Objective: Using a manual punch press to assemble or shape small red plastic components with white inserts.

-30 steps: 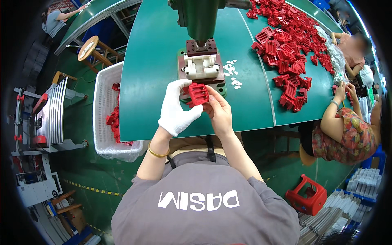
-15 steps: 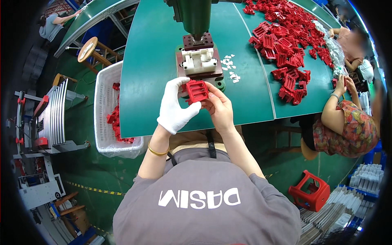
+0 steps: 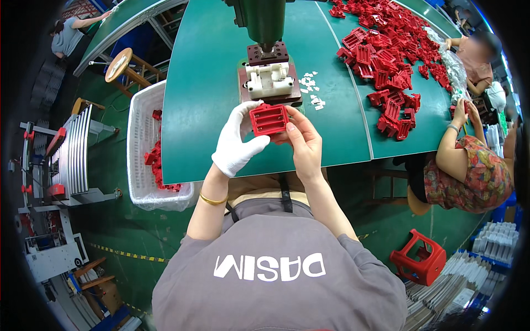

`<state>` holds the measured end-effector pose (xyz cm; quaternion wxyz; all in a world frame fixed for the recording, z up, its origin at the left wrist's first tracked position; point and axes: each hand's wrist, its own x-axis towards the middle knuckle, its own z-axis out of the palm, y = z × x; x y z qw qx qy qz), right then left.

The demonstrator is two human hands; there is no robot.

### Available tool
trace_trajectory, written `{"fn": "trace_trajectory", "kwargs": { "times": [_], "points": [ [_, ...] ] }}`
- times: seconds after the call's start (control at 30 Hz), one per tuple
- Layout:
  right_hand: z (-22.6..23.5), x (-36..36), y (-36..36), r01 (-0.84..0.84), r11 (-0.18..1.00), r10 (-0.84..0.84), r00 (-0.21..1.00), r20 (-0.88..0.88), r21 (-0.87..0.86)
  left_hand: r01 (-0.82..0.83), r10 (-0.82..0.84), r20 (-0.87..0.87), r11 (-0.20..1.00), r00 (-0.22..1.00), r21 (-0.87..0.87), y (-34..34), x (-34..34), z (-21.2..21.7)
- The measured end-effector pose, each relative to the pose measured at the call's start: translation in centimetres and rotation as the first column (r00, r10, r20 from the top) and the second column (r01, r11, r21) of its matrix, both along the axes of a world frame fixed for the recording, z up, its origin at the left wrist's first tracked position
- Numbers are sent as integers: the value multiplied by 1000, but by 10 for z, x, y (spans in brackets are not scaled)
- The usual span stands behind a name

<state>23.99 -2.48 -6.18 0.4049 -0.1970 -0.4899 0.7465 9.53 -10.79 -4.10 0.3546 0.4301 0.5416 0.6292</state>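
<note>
Both my hands hold one red plastic frame part (image 3: 269, 119) above the near edge of the green table (image 3: 204, 94). My left hand (image 3: 237, 140), in a white glove, grips its left side. My bare right hand (image 3: 302, 144) grips its right and lower edge. Just beyond the part stands a green press (image 3: 264, 19) whose dark fixture carries a white plastic block (image 3: 269, 79). Small white pieces (image 3: 310, 88) lie to the right of the fixture.
A heap of red parts (image 3: 386, 60) covers the table's right side, where another person (image 3: 464, 165) sits working. A white basket (image 3: 144, 149) with red parts hangs at the table's left. A red stool (image 3: 417, 258) stands lower right; a metal rack (image 3: 72, 151) at left.
The red part has stayed in both hands while they turned it slightly, so that it now sits more squarely facing up. The view has shifted a little.
</note>
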Motion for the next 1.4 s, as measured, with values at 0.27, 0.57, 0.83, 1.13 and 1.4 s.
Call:
{"fn": "trace_trajectory", "kwargs": {
  "times": [0.27, 0.57, 0.83, 1.13, 1.4],
  "points": [
    [11, -1, -7, 118, 975, -115, 993, -28, 188, 134, -128, 306, 991, 943, -1, 0, -2, 0],
    [24, 3, -11, 146, 807, -279, 948, 151, 573, 178, -221, 519, 975, 826, 132, 3, -3, -19],
    [30, 2, -17, 133, 738, -318, 933, 167, 662, 205, -239, 641, 970, 729, 128, 2, -3, -26],
    [27, 1, -16, 135, 739, -335, 924, 186, 660, 186, -195, 622, 979, 758, 81, 2, -3, -25],
    [7, -6, -4, 90, 948, -133, 984, 121, 306, 126, -125, 210, 992, 970, 7, 4, -10, -8]
  ]
}}
